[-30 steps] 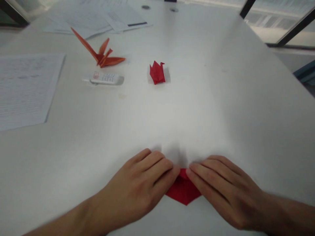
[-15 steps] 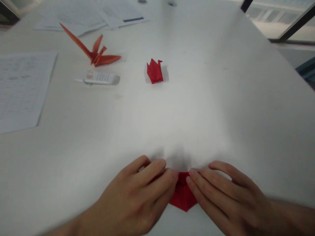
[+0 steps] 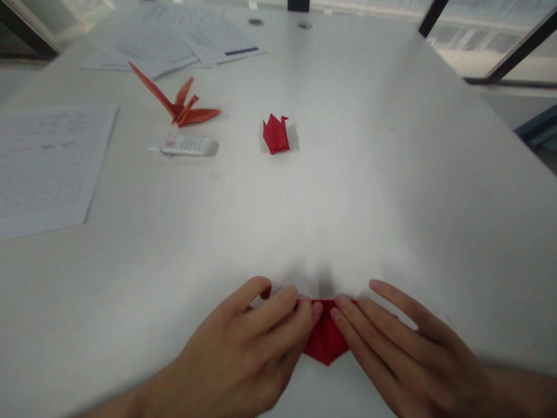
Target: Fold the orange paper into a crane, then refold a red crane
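A folded piece of red origami paper [image 3: 327, 339] lies low in the view between my two hands, its lower edge coming to a blunt point. My left hand [image 3: 256, 337] is closed on its left side, with curled fingers and fingertips at the top edge. On the right side, my right hand [image 3: 400, 348] holds the paper under long, close-set fingers, while one finger is raised apart from the others. Both hands cover the paper's outer parts. Further up the table stands a small red paper crane [image 3: 275, 134].
An orange paper crane [image 3: 185, 113] sits at the upper left, with a white pen-like object [image 3: 187, 145] in front of it. Written sheets [image 3: 47, 168] lie at the left, and more papers [image 3: 148, 40] at the back of the white table [image 3: 313, 215].
The view has tilted, so the far objects sit lower and further right. A finger of my right hand has straightened and lifted. Both hands stay on the red paper.
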The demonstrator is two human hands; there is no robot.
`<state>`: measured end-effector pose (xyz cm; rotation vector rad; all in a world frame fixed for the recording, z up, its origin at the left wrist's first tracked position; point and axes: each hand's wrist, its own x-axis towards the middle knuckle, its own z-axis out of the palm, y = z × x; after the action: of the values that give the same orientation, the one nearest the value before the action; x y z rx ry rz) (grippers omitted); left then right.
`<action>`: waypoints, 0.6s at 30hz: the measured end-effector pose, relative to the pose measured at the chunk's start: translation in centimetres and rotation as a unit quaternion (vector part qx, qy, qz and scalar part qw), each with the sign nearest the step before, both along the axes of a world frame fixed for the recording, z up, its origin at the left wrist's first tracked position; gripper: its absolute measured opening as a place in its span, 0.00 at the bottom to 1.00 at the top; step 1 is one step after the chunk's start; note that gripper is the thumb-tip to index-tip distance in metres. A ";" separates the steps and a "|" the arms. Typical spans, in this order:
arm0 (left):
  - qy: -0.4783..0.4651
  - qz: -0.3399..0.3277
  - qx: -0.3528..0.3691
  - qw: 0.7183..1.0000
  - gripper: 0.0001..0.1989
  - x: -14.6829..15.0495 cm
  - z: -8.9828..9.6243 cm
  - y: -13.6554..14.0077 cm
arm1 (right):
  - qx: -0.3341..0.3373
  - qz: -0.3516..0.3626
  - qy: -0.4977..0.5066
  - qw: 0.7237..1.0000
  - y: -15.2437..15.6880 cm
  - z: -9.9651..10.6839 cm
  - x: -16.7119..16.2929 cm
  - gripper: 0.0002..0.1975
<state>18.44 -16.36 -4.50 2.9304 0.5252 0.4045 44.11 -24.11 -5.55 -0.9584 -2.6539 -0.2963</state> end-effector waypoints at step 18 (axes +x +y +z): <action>0.037 0.044 0.010 0.998 0.12 -0.5 0.4 0.7 | -0.019 -0.075 -0.010 0.997 -0.7 -0.5 1.6 0.16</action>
<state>17.99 -15.66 -4.14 2.9589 0.6661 0.3133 45.71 -24.79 -6.03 -1.1748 -2.6188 -0.2908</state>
